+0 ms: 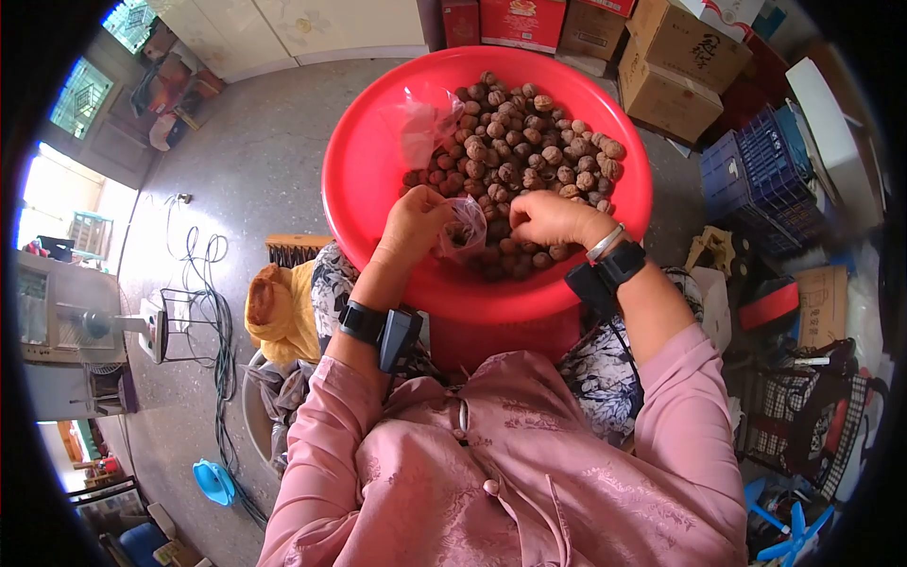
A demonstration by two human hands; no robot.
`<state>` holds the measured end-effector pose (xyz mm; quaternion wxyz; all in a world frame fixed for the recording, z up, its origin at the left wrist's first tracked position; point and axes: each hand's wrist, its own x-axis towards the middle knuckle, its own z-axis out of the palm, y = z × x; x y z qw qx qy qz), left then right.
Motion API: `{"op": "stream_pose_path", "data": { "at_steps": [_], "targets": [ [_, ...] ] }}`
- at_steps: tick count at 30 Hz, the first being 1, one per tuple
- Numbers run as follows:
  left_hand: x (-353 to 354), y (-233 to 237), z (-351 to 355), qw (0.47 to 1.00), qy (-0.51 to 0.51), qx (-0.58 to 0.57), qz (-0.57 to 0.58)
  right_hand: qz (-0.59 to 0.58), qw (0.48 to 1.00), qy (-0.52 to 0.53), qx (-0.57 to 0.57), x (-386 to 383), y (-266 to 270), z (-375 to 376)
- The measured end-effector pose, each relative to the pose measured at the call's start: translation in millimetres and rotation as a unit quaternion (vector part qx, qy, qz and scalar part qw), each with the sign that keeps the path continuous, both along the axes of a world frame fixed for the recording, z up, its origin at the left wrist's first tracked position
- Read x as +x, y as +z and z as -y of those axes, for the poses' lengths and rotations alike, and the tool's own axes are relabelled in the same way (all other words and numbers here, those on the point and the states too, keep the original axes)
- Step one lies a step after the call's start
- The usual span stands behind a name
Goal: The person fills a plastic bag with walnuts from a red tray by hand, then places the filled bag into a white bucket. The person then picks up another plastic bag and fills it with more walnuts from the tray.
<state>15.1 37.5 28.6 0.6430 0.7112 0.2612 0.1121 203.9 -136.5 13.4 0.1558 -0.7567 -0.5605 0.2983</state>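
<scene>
A large round red basin rests over my lap, its right half heaped with brown walnuts. My left hand pinches the edge of a small clear plastic bag, which has something dark inside. Just right of the bag, my right hand reaches into the near part of the walnuts with its fingers curled; its fingertips are partly hidden, and what they touch cannot be made out. Another clear plastic bag lies in the basin beyond my left hand.
Cardboard boxes stand at the back right, with blue crates below them. A brush and a yellow cloth are left of my lap. Cables and a fan are farther left.
</scene>
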Motion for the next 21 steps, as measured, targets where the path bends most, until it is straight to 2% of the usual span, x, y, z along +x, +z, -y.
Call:
{"op": "stream_pose_path", "data": {
  "at_steps": [1, 2, 4, 5, 12, 15, 21],
  "targets": [
    [-0.1, 0.8, 0.3, 1.0, 0.0, -0.001, 0.0, -0.042, 0.985, -0.075, -0.15, -25.6, 53.1, 2.3],
    [-0.2, 1.8, 0.7, 1.0, -0.002, 0.007, -0.003, -0.042, 0.985, -0.075, -0.151, -22.5, 42.6, 3.8],
    [-0.4, 1.3, 0.5, 1.0, -0.003, 0.013, -0.006, 0.086, 0.965, 0.032, -0.247, -15.1, 18.6, 6.8],
    [-0.5, 0.4, 0.3, 1.0, -0.002, 0.008, -0.005, 0.075, 0.957, 0.022, -0.28, -11.7, 14.7, 7.8],
    [-0.6, -2.7, -1.1, 1.0, -0.008, 0.003, -0.001, 0.061, 0.951, 0.073, -0.294, -11.0, 2.5, 8.3],
    [-0.9, -2.1, -0.5, 1.0, -0.007, 0.005, -0.001, 0.061, 0.965, 0.068, -0.246, -9.7, -7.2, 10.8],
    [0.2, -3.6, -1.0, 1.0, -0.003, 0.005, -0.01, 0.072, 0.945, 0.077, -0.31, -14.8, -3.5, 2.4]
  ]
}}
